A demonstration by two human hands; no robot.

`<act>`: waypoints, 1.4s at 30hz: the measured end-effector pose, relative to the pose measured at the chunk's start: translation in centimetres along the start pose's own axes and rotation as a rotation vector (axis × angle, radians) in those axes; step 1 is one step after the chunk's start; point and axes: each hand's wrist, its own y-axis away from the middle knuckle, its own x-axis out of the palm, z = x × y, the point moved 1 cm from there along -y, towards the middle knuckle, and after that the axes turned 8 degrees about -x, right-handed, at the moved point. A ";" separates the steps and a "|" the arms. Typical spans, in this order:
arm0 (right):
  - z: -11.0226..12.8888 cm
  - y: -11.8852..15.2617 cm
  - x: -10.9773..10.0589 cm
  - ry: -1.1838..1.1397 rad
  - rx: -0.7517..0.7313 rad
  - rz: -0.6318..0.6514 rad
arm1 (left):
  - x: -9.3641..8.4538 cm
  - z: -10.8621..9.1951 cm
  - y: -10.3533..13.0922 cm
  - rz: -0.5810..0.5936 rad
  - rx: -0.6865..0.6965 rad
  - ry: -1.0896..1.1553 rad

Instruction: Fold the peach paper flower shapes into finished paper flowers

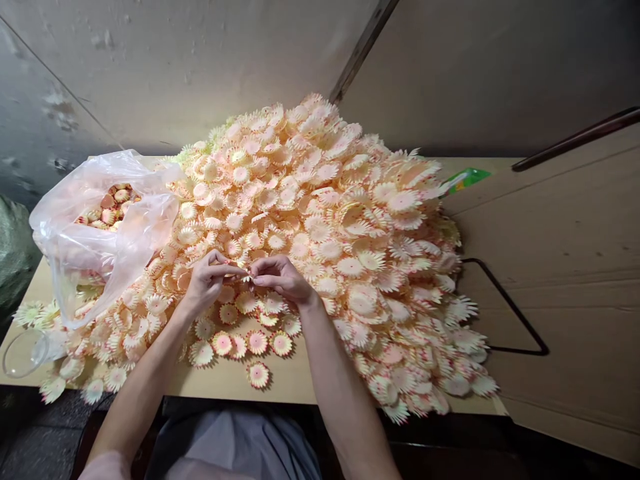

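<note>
My left hand (211, 277) and my right hand (281, 277) meet over the front of a big heap of artificial flower petal discs (310, 200), cream to pink with notched edges. Both hands pinch a small pale petal piece (246, 277) between thumbs and forefingers; my fingers cover most of it. Below the hands, several petal discs with red-tipped edges lie flat on the wooden tabletop (210, 383), one single disc (258, 375) nearest the front edge.
A clear plastic bag (65, 233) on the left holds small rolled flower pieces (113, 207). A transparent cup (26, 353) lies at the left edge. On the right stands a cardboard sheet (560, 280) with a dark metal bar (515, 313); a green packet (467, 179) is behind the heap.
</note>
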 end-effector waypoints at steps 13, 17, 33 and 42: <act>-0.2 -0.1 0.1 0.027 -0.031 -0.047 | 0.2 0.8 0.2 -0.068 0.188 -0.159; -0.2 0.0 0.4 0.107 -0.050 -0.090 | 0.3 0.9 0.1 -0.040 0.245 -0.317; 0.3 -0.5 0.9 0.400 -0.075 -0.157 | 0.2 1.3 0.1 -0.013 0.256 -0.361; -0.1 -0.3 0.3 0.385 -0.074 -0.105 | 0.3 1.8 0.1 -0.018 0.164 -0.266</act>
